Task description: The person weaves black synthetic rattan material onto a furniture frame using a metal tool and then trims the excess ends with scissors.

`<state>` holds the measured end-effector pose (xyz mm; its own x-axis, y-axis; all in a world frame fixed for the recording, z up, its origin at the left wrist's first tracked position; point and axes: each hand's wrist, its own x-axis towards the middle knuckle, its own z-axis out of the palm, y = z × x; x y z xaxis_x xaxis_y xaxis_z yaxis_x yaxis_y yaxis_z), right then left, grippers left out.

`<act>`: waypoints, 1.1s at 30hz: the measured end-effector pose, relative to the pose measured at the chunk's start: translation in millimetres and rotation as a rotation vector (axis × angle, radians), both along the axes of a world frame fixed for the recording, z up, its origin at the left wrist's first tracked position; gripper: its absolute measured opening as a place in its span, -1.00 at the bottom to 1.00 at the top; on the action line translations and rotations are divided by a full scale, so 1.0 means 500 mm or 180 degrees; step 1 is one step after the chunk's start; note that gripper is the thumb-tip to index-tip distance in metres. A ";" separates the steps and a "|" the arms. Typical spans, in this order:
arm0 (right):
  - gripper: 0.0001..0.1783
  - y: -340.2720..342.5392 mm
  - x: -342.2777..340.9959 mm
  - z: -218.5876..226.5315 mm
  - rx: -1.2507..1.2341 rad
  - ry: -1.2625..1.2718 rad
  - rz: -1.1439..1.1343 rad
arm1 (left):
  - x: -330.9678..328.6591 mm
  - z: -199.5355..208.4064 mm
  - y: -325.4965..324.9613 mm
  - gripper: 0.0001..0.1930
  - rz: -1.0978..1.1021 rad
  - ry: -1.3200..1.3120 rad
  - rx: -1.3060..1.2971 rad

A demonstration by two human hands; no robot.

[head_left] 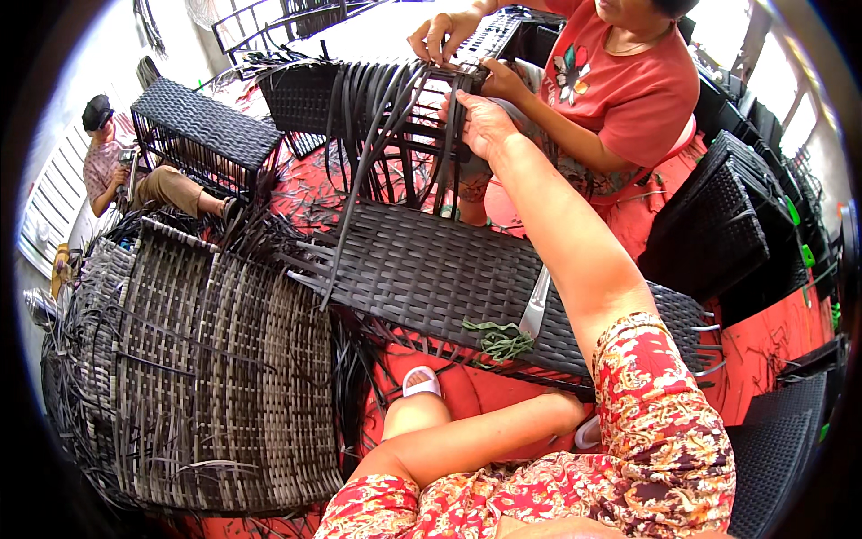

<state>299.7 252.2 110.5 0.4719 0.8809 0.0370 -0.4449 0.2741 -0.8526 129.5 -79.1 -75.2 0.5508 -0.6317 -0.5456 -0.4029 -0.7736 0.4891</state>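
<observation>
My right arm reaches far forward. My right hand (485, 126) closes at the corner of a black woven piece (296, 97), its fingers around the black plastic strips (458, 135) hanging there. Touching the same corner are both hands of a co-worker, the near one (505, 81) by the edge and the other (446, 36) pinching from above. My left arm (476, 440) lies across my lap, and its hand is not visible. Below my right arm stretches a black woven panel (422, 251), bearing a metal blade-like tool (536, 304) and a tangle of green string (498, 340).
A big grey-brown woven panel (224, 359) with loose strip ends stands at the left. Farther back are a black woven bench frame (206, 121) and another person sitting (112, 162). Dark woven panels (709, 225) lean at the right. Strip scraps litter the red floor (310, 180).
</observation>
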 end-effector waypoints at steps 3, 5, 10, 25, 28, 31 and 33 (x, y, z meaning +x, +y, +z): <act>-0.81 0.002 0.015 -0.013 0.0153 -0.0068 -0.0141 | -0.004 0.005 0.001 -0.64 0.0026 -0.0010 0.0035; -0.81 -0.011 0.012 -0.017 0.0050 -0.0165 -0.0220 | -0.008 0.007 0.002 -0.64 0.0053 -0.0009 0.0050; -0.79 -0.034 -0.015 -0.015 -0.0233 -0.0450 -0.0205 | -0.015 0.005 -0.002 -0.64 0.0095 -0.0035 0.0064; -0.73 -0.463 0.008 -0.071 -0.0500 -0.2636 -0.0725 | -0.025 0.018 -0.017 -0.63 0.0296 -0.0069 0.0173; -0.75 -0.522 0.041 -0.140 -0.0461 -0.2327 -0.0974 | -0.022 0.023 -0.028 -0.63 0.0307 -0.0054 0.0182; -0.77 -0.531 0.064 -0.181 -0.0590 -0.2363 -0.0925 | -0.018 0.023 -0.035 -0.63 0.0343 -0.0009 0.0208; -0.77 -0.522 0.067 -0.188 -0.0740 -0.2346 -0.0836 | -0.014 0.024 -0.041 -0.63 0.0395 0.0011 0.0211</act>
